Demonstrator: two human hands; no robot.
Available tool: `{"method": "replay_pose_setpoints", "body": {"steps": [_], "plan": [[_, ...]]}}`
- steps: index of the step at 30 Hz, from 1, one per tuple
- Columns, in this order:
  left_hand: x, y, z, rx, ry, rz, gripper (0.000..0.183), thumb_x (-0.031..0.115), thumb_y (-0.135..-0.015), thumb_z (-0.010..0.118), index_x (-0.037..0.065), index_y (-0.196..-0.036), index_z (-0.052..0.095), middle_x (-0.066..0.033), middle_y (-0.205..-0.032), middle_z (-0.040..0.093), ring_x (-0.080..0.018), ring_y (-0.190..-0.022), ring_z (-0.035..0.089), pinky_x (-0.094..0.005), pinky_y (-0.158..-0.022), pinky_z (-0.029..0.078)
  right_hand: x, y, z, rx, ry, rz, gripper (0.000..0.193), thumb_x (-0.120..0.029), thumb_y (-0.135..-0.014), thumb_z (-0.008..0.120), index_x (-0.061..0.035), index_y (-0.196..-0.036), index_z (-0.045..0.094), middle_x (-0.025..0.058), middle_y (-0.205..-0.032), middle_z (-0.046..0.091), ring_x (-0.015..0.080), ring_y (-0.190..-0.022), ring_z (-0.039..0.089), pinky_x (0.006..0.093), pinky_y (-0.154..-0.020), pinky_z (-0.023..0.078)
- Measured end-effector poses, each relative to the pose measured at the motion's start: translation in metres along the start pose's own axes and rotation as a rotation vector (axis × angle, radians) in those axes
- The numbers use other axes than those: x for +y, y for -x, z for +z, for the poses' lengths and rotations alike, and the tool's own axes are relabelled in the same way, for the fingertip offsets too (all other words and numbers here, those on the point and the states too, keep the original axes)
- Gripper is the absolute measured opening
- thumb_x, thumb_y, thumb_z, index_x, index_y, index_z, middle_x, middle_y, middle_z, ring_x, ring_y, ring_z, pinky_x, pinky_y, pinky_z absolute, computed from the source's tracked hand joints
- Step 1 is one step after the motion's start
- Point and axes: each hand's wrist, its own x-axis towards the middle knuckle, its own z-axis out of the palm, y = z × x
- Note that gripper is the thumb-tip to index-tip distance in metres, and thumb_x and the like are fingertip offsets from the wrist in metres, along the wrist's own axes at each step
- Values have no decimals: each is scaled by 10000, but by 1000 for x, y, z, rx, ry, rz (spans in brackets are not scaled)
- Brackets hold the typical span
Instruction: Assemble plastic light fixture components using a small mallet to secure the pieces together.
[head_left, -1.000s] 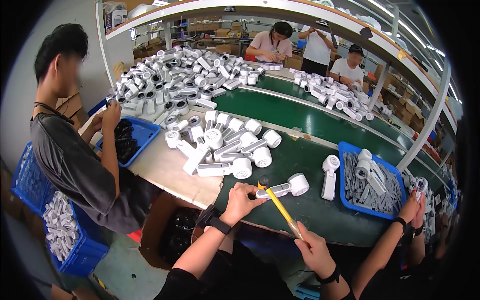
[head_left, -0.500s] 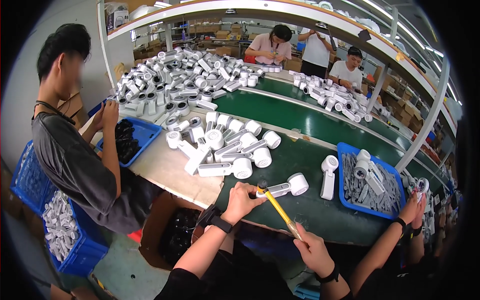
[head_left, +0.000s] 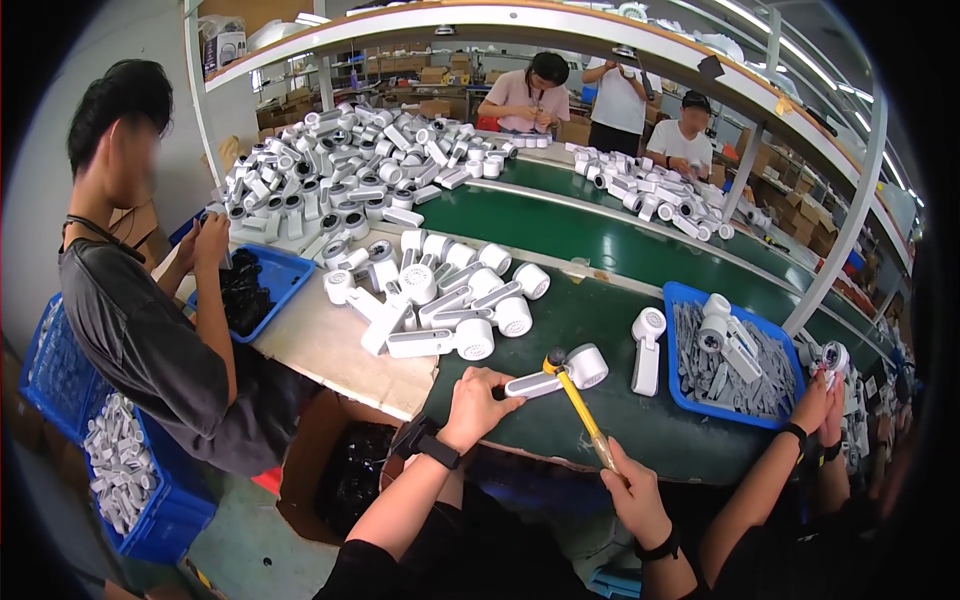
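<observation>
My left hand (head_left: 476, 408) is closed on the handle end of a white handheld fan (head_left: 588, 367) lying on the green bench. The fan has a grey strip along its handle, and its round, vented head points right. My right hand (head_left: 636, 493) grips the lower end of a small hammer (head_left: 581, 408) with a yellow shaft and dark head. That head is over the fan's handle near the round head; whether it touches cannot be told. Another white fan (head_left: 647, 350) lies farther right, beside a blue tray (head_left: 683, 392) of grey strips with several white fans on top.
A cluster of white fans (head_left: 470, 295) lies on cardboard ahead, with a larger pile (head_left: 340, 170) behind. At left a person (head_left: 150, 290) works by a blue tray (head_left: 262, 325) of black parts. Another person's hands (head_left: 818, 405) are at right. A shelf post (head_left: 838, 230) rises there.
The view has shifted slightly. My right hand and the hammer have moved a little right, with the hammer head now nearer the fan's round head. My left hand keeps its hold.
</observation>
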Motion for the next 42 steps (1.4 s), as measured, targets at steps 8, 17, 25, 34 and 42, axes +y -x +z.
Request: {"method": "replay_pose_setpoints", "body": {"steps": [8,17,25,34,42], "plan": [[4,1,-1,-62,-69,21,286,243,-771,809,44,-966,743,-106,-903,723,-285,-874,638,-389,-811,521,13,8,-8,65,8,-31,501,-23,-917,605,60,-1393,476,175,-890,632,206,-713,597,292,-697,484],[0,24,-43,-461,1420,-703,438,289,-1038,488,125,-1438,417,-22,-837,547,-81,-551,380,-220,-466,311,0,32,-4,65,-357,188,547,7,-908,591,8,-1442,472,-21,-764,574,28,-565,486,195,-504,405],[0,52,-41,162,70,-105,403,267,-846,768,24,-1141,639,-101,-908,649,-246,-798,618,-350,-717,499,-4,15,9,-88,-240,73,555,-3,-897,612,-3,-1436,479,24,-780,581,61,-611,503,216,-565,424],[-21,46,-40,185,14,-61,267,128,-712,838,32,-939,738,-123,-869,684,-298,-893,597,-392,-829,470,-10,-15,34,-117,-32,-258,510,34,-900,578,55,-1401,482,111,-877,619,121,-691,536,258,-662,460],[-29,42,-36,216,-15,-34,288,140,-699,844,28,-943,738,-111,-865,682,-290,-883,588,-398,-822,462,-24,-20,28,-189,-10,-112,500,15,-902,610,41,-1389,501,106,-878,605,138,-717,533,256,-700,460]]}}
